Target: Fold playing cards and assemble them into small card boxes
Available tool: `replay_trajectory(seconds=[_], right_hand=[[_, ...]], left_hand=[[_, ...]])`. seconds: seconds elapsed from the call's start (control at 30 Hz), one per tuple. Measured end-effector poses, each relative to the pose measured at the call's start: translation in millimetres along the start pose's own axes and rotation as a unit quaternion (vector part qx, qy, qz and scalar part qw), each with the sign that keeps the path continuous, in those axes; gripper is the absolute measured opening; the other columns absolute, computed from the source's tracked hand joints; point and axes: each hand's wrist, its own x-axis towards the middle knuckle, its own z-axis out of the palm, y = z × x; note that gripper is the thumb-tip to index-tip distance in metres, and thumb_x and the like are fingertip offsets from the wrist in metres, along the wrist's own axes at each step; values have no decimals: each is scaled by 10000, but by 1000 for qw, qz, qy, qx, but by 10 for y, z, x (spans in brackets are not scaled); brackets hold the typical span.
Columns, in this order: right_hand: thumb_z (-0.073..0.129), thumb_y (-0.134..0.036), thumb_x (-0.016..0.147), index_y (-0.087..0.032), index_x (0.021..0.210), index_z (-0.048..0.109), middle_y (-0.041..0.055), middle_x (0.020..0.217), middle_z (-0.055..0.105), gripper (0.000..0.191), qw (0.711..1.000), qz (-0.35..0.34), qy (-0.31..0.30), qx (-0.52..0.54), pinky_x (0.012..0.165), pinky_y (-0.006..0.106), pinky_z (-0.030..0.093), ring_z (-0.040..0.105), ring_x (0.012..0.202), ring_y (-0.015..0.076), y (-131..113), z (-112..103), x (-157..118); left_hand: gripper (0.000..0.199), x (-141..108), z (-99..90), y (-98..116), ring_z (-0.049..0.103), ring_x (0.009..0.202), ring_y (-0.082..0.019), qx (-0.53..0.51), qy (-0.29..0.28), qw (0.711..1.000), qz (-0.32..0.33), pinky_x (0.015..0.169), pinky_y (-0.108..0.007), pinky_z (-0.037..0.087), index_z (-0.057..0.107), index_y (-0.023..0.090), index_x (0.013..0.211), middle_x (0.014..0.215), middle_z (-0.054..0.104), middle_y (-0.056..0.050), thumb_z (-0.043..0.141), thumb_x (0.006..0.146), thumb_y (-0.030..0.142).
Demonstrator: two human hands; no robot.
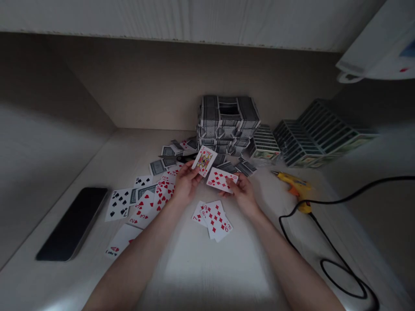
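Observation:
My left hand (188, 183) grips a jack of diamonds (205, 160), tilted, its face toward me. Just to the right, my right hand (242, 194) pinches a ten of diamonds (220, 179) turned sideways, the thumb on its face. The two cards are close together above the table. Below them on the table lies a small overlapping pile of diamond cards (216, 219) with a nine on top. Left of my left hand, a spread of heart cards (145, 205) lies face up, partly hidden by my forearm, with a seven of spades (119, 204) beside it.
At the back stands a box built of folded cards (228, 123). Loose cards and scissors (184, 158) lie before it. Stacked card boxes (319, 134) fill the back right. A yellow glue gun (295, 180) with a black cord lies right; a phone (73, 222) lies left. A shelf hangs overhead.

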Motion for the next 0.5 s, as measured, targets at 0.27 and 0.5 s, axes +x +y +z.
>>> replay_trajectory(seconds=[0.27,0.5], right_hand=[[652,-420,697,-193,846,530,8,726,668,298,998,-44,46,21,488,297,530,642,539,170,71,55,18],[653,-381,699,-184,815,575,-21,576,612,241,994,-82,69,-26,445,249,455,540,466,121,90,41,70]], left_hand=[[293,-42,33,-73,504,581,-81,228,-20,972,46,568,-207,401,615,160,844,649,558,31,726,580,218],[391,-113,53,-165,476,582,-85,381,-62,916,107,569,-206,390,588,178,955,644,499,46,720,592,234]])
